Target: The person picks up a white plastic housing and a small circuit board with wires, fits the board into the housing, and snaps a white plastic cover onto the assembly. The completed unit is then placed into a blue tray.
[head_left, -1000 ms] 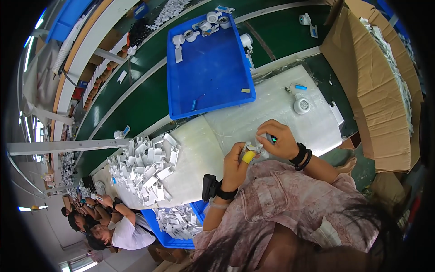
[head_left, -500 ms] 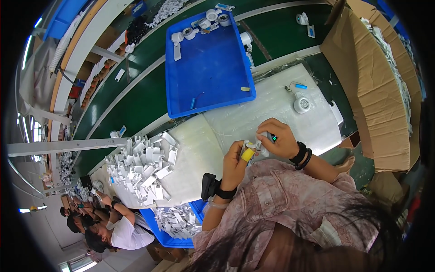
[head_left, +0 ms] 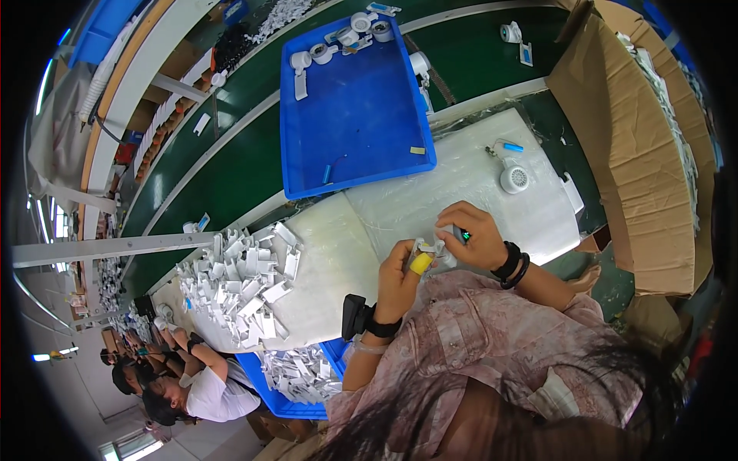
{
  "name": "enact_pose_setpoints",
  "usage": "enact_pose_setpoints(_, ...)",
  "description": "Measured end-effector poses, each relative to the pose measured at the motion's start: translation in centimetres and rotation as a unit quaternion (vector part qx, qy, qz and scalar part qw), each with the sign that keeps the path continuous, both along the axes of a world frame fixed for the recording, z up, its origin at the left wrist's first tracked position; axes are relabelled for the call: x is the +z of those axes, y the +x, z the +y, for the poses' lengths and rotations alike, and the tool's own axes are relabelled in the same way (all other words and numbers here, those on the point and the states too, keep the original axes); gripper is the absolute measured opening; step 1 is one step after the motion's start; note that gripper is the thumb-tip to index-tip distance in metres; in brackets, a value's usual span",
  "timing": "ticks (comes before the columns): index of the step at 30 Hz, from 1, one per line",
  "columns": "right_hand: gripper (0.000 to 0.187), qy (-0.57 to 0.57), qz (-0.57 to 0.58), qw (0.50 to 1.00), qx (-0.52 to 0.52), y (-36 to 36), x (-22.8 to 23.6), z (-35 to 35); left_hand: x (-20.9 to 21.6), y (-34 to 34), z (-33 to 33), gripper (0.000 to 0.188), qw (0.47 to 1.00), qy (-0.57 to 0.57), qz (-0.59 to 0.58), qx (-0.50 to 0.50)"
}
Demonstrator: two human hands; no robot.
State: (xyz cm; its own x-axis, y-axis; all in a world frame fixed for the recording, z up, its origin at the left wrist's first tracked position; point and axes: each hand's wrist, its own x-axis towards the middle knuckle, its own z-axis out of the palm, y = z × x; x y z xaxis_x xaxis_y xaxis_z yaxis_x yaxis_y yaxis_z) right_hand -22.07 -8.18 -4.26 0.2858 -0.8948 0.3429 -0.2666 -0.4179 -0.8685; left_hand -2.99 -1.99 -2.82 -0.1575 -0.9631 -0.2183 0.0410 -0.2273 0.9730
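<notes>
Pale worktop [head_left: 330, 269] spreads across centre; blue tray [head_left: 354, 131] at eleven o'clock from hands, heap of white parts [head_left: 246, 284] at nine, round-grilled unit [head_left: 514, 178] at two. Left hand [head_left: 396, 275] grips, right hand [head_left: 478, 240] pinches: small white part [head_left: 440, 253] sits between them. Barely any shift this past second; same fine handling carries on. Yellow piece [head_left: 420, 263] by left fingertips, kind unclear.

Head cam = L of 2 side-by-side wide fisheyes, worn on the head, facing steeply down past pale-pink patterned cloth garment [head_left: 461, 330]. Bare left hand [head_left: 395, 280] & bare right hand [head_left: 475, 240] nr ctr, close. Shallow blue plastic tray [head_left: 354, 115] farther, up top; tall brown cardboard box [head_left: 626, 154] at R. Straight lines bow twd pic's edge.
</notes>
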Motion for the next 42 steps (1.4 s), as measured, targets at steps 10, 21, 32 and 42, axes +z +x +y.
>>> enact_pose_setpoints(10,0.023,0.029,0.017,0.999,0.034,0.0,0.8,-1.4,1.7,0.2,-1.9,0.015,0.999,0.01,0.035,0.03)
enact_pose_setpoints(21,0.023,0.094,0.086,0.992,-0.013,-6.0,-2.0,-14.3,2.9,14.0,-9.1,0.018,0.943,-0.075,-0.05,0.321)
enact_pose_setpoints(32,0.042,-0.115,0.318,0.94,-0.033,-3.0,-11.8,-32.9,-9.8,33.0,-23.1,0.024,0.868,-0.108,-0.136,0.465)
enact_pose_setpoints(42,0.019,-0.2,0.285,0.937,-0.016,-6.6,-9.4,-33.7,-12.8,31.2,-22.8,0.044,0.725,-0.155,-0.505,0.442)
